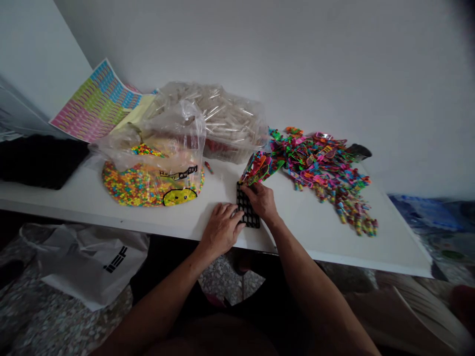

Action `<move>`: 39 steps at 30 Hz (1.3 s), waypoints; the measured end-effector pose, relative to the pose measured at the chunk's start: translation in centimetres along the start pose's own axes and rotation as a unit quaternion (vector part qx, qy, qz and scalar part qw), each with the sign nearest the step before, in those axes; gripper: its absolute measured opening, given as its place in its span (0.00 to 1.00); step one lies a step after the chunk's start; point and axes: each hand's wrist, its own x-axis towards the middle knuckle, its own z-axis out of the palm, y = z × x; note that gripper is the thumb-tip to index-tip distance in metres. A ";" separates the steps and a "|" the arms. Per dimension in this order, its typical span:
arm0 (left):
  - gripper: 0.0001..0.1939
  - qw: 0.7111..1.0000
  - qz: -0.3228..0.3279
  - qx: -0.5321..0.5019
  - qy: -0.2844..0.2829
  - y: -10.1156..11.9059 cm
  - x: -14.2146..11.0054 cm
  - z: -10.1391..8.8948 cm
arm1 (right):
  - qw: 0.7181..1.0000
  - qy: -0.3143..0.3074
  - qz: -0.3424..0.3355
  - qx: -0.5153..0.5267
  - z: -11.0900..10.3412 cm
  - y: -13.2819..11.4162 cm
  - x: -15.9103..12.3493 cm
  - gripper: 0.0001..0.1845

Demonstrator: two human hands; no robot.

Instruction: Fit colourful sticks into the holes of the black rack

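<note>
Both my hands are at the front edge of the white table (308, 225), on a black plastic lattice grid (249, 213). My left hand (221, 228) lies across the grid's left side, fingertips over its holes. My right hand (261, 200) grips the grid's upper part, its fingers touching a bunch of brightly printed strips (258, 168). A larger heap of similar neon strips (322, 170) spreads to the right. The hands hide part of the grid, and I cannot tell whether anything sits in its holes.
To the left stand a clear bag of colourful candy pieces (139, 185) and a clear bag of pale tubes (222, 121). A printed multicoloured sheet (97, 103) leans on the wall, beside a black cloth (39, 160). A white plastic bag (91, 262) lies on the floor below.
</note>
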 end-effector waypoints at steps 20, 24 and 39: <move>0.16 1.000 -0.003 0.001 -0.007 -0.1 -0.1 0.1 | 0.994 -0.049 -0.022 -0.100 0.4 -0.4 1.0 0.11; 0.16 1.000 -0.011 -0.002 -0.005 0.0 -0.1 0.0 | 0.994 -0.054 -0.011 -0.095 0.4 -0.6 1.0 0.10; 0.16 0.997 0.052 0.026 0.055 -1.3 0.8 0.7 | 0.995 0.022 -0.002 -0.095 -4.0 0.7 -1.6 0.14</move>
